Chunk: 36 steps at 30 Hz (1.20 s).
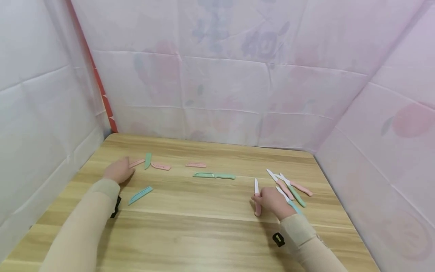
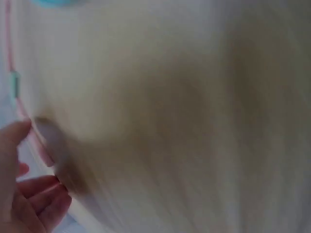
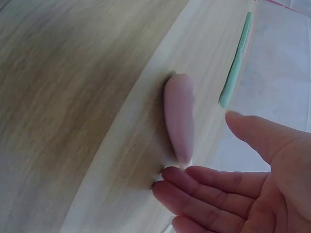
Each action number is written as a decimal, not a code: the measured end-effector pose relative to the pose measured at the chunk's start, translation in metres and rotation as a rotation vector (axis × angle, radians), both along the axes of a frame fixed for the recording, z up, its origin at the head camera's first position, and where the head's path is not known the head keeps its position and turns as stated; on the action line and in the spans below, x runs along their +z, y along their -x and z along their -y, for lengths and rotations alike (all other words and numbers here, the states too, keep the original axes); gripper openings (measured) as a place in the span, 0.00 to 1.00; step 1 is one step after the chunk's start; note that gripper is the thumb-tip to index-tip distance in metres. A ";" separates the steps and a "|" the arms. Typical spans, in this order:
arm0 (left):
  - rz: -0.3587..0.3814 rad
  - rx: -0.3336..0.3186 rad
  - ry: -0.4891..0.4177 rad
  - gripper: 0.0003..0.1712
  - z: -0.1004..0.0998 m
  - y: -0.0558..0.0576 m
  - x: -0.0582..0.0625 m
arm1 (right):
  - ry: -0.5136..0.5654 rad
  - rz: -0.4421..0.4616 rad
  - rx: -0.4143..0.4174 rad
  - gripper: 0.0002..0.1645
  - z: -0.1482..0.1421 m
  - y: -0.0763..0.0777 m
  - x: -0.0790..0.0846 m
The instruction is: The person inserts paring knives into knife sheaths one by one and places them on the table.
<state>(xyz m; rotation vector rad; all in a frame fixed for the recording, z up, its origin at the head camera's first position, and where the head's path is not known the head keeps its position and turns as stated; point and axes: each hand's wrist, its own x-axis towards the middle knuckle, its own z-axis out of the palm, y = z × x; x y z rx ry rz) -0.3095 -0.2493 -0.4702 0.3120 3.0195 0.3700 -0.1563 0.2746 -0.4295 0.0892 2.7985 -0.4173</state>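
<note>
Left hand (image 1: 119,171), fingers loosely parted, is at a pink sheath (image 1: 137,163) — right hand (image 1: 273,198), fingers also ungripped, at a pink knife (image 1: 257,210) on the bench (image 1: 190,234).

On my feed the surface (image 1: 204,241) looks like smooth wood grain with a soft sheen. I see the pink handle (image 3: 180,119) as smooth, matt plastic, and the blue sheath (image 1: 141,195) as plastic too. The pale blade (image 1: 256,186) looks smooth; metal or ceramic, I can't tell. Behind hangs thin, creased sheeting (image 1: 221,87); the sleeve (image 1: 78,230) looks like matt cloth.
</note>
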 end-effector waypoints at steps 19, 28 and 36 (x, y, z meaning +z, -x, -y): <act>0.015 -0.016 0.216 0.10 0.014 -0.023 0.008 | -0.074 -0.071 0.094 0.28 0.019 0.006 -0.002; -0.011 0.088 -0.123 0.15 0.031 -0.031 0.016 | -0.290 -0.094 0.174 0.27 0.027 0.016 -0.008; 0.031 0.065 -0.469 0.22 -0.007 -0.044 0.036 | -0.297 -0.129 0.156 0.19 0.027 0.018 -0.004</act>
